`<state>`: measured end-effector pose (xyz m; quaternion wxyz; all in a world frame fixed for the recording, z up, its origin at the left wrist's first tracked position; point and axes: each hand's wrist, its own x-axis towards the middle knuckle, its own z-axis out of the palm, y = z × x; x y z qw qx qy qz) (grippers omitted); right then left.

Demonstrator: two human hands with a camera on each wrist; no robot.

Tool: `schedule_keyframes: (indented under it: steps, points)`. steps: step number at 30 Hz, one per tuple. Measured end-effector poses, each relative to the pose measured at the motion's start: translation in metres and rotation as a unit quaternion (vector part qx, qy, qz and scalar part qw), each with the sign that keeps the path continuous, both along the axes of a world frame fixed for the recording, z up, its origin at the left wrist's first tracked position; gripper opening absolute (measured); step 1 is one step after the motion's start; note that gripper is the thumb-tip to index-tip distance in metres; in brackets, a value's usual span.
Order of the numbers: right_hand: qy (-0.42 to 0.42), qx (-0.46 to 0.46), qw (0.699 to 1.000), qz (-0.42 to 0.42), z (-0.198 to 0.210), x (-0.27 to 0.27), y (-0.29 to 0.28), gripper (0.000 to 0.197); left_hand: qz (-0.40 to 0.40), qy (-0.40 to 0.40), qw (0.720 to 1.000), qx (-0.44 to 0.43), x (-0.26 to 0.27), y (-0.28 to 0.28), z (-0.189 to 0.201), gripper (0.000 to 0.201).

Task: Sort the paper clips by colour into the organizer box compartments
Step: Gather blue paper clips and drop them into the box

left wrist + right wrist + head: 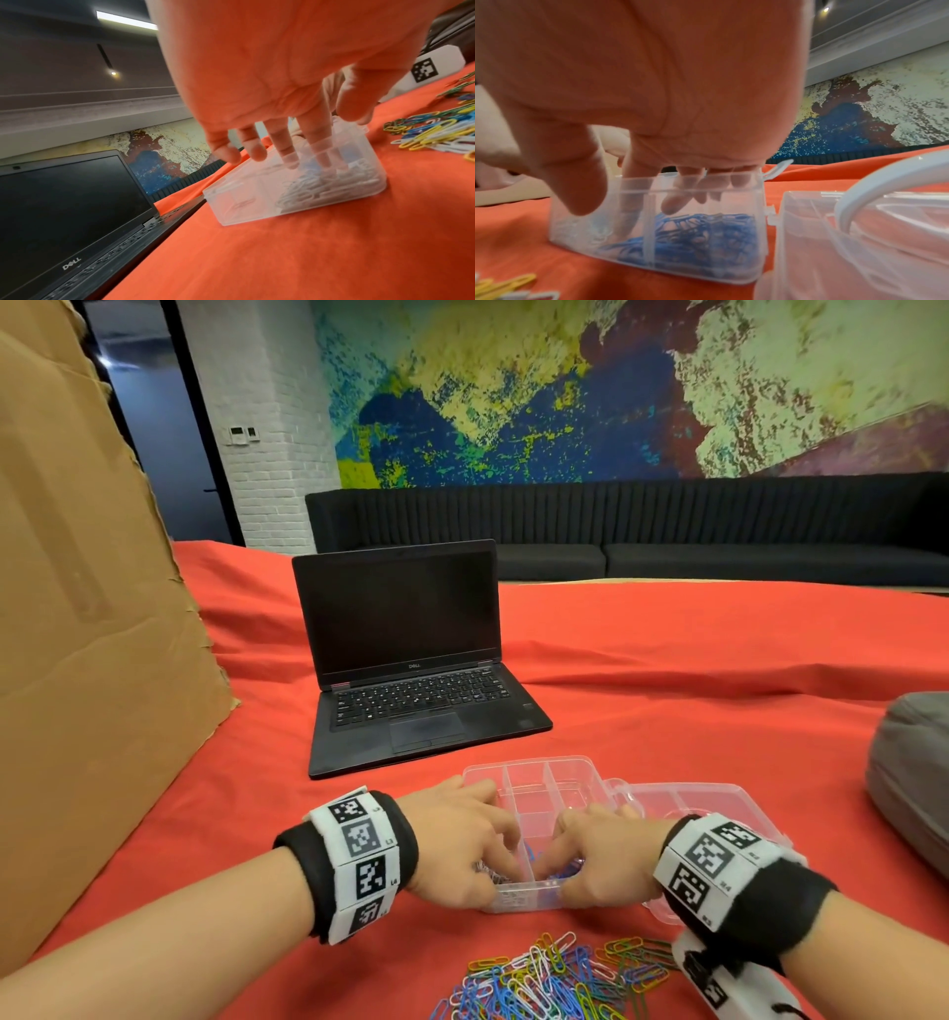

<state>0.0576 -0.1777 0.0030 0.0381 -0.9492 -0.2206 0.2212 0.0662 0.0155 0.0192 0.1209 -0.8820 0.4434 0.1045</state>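
A clear organizer box (534, 765) sits on the red cloth, its hinged lid (708, 801) lying open to the right. My left hand (506, 862) reaches its straight fingers (318, 146) into the near-left compartment, which holds white clips (321, 186). My right hand (557, 857) dips its fingers (675, 199) into the near-right compartment over blue clips (693, 233), with the thumb (582, 182) outside the front wall. I see no clip held in either hand. A mixed pile of coloured clips (554, 978) lies just in front of the box.
An open black laptop (411, 660) stands behind the box. A tall cardboard sheet (87, 608) rises at the left, and a grey bag (909, 778) lies at the right edge. The far compartments of the box look empty.
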Motion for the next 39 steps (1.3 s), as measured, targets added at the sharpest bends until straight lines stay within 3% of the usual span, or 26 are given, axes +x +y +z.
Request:
schedule_keyframes:
  steps: [5, 10, 15, 24, 36, 39]
  points:
    - [-0.036, 0.039, 0.998, 0.027, -0.0019, -0.0015, -0.0005, 0.03, -0.001, 0.007, 1.0, 0.026, -0.0005, -0.0025, -0.0002, 0.053]
    - [-0.054, 0.198, 0.979, 0.01, -0.002, -0.0015, -0.003, 0.045, 0.003, 0.009, 1.0, 0.014, 0.0018, 0.004, 0.0009, 0.052]
    - [-0.068, 0.185, 0.979, 0.042, -0.0048, -0.0006, -0.0066, 0.049, -0.001, -0.002, 0.999, 0.035, -0.0032, -0.0025, -0.0029, 0.046]
    - [-0.096, 0.161, 0.982, 0.035, -0.0067, -0.0035, -0.0066, 0.045, 0.023, 0.013, 0.999, 0.039, 0.0009, 0.0059, 0.0009, 0.058]
    - [-0.1, 0.175, 0.979, 0.009, -0.0072, -0.0042, -0.0059, 0.046, 0.006, -0.044, 0.998, 0.04, -0.003, 0.0007, -0.0004, 0.073]
    - [-0.095, 0.171, 0.981, 0.011, -0.0068, -0.0037, -0.0055, 0.046, 0.014, -0.02, 0.999, 0.025, -0.0029, 0.0037, -0.0016, 0.06]
